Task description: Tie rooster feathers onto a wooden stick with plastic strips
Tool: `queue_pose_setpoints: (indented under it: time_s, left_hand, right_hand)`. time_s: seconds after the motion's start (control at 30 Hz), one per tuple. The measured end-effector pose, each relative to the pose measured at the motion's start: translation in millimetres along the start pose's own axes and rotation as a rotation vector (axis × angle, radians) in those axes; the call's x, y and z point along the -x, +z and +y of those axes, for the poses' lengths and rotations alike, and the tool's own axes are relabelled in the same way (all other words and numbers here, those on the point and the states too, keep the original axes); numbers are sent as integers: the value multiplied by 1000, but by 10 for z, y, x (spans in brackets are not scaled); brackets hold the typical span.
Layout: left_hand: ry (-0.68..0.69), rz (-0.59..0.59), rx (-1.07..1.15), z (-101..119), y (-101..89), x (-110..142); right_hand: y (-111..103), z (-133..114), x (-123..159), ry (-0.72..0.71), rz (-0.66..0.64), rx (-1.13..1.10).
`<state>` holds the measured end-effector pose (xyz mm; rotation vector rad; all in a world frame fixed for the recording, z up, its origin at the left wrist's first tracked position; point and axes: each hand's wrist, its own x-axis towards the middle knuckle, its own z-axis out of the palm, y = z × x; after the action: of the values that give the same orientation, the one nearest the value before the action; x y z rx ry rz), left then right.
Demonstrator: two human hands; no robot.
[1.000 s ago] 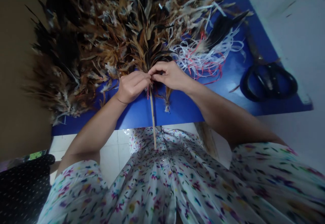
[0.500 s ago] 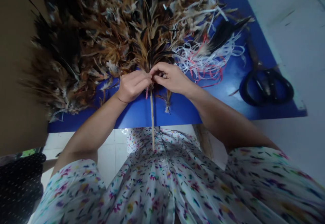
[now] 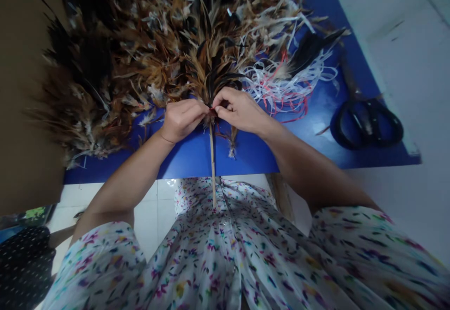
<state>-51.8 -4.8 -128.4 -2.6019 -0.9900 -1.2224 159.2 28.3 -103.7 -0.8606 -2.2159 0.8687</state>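
Red string on my feed looks pinched between left hand and right hand, fingertips closed at the neck of the feather bundle. I'd judge the bundle light, its plumes easily bent, so hold the neck or the stiffer stick; plumes fan beyond my grip, stick runs back below it

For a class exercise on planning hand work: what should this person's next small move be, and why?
Probably pull the red string snug. The left hand and right hand seem to pinch it between them, just where the feathers meet the stick.
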Motion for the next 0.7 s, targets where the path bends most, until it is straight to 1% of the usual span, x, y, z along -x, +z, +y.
queue_pose_setpoints:
  time_s: [0.1, 0.33, 0.47, 0.7]
  left_hand:
    - [-11, 7, 46, -15, -19, -4]
    - [-61, -64, 27, -59, -70, -1]
    - [-81, -113, 34, -66, -82, 7]
    - [-98, -121, 3, -36, -81, 18]
  right_hand:
    - [-18, -15, 21, 10, -7, 30]
    - [-67, -26, 73, 121, -67, 45]
    - [-80, -14, 83, 111, -82, 88]
    - [-80, 5, 75, 122, -90, 146]
